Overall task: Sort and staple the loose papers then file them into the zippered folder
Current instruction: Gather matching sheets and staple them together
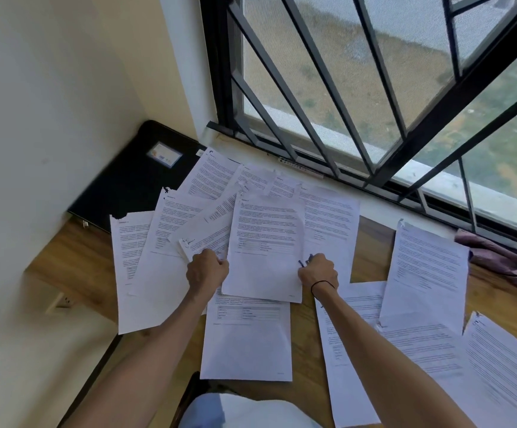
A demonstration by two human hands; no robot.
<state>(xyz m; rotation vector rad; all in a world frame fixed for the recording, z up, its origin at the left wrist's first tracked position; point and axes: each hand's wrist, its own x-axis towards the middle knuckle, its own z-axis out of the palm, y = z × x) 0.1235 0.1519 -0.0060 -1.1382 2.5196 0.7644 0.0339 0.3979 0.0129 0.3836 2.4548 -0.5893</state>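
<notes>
Wooden floor (pixel 371 242) held loose papers (pixel 266 242); left hand (pixel 206 268) pinched sheets, right hand (pixel 318 273) clenched a small dark tool; mis-sorting likely from overlap.

Two bare forearms, no sleeves in view; thin black band (pixel 322 287) round the right wrist; left hand (pixel 206 271) and right hand (pixel 319 273) without rings or gloves; pale blue-and-white clothing (pixel 244 410) at the bottom edge.
</notes>
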